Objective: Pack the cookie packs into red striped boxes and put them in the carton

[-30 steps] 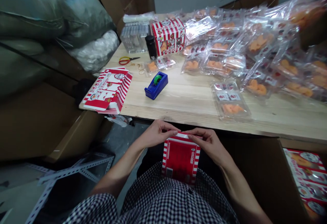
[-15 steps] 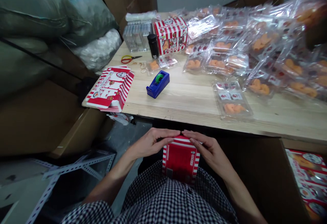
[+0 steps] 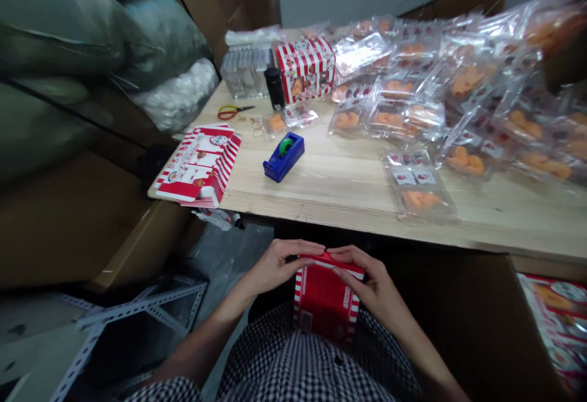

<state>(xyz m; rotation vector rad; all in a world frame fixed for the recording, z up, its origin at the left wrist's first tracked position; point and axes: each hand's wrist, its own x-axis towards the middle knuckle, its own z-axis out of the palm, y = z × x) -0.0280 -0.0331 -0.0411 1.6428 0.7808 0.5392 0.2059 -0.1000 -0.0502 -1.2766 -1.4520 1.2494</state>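
Observation:
A red box with white-striped edges (image 3: 324, 301) stands upright against my checkered clothing, below the table's front edge. My left hand (image 3: 285, 263) grips its upper left edge, fingers along the top and thumb on the near face. On the upper right, my right hand (image 3: 362, 270) holds it the same way, and the fingertips of both hands nearly meet at the middle of the top. The box's far side and lower end are hidden. Nearest on the table is a blue tape dispenser (image 3: 285, 160) with a green roll.
Flat red-and-white cartons (image 3: 197, 167) are stacked at the table's left corner. Scissors (image 3: 233, 111), a black bottle (image 3: 274, 88) and a finished striped box (image 3: 308, 69) stand farther back. Clear packs with orange pieces (image 3: 398, 115) cover the right side. An open carton (image 3: 557, 322) holds printed packages, lower right.
The top of the box has flattened slightly under my fingers. My hands and the whole scene sit a little lower in the view; both hands keep hold of the box.

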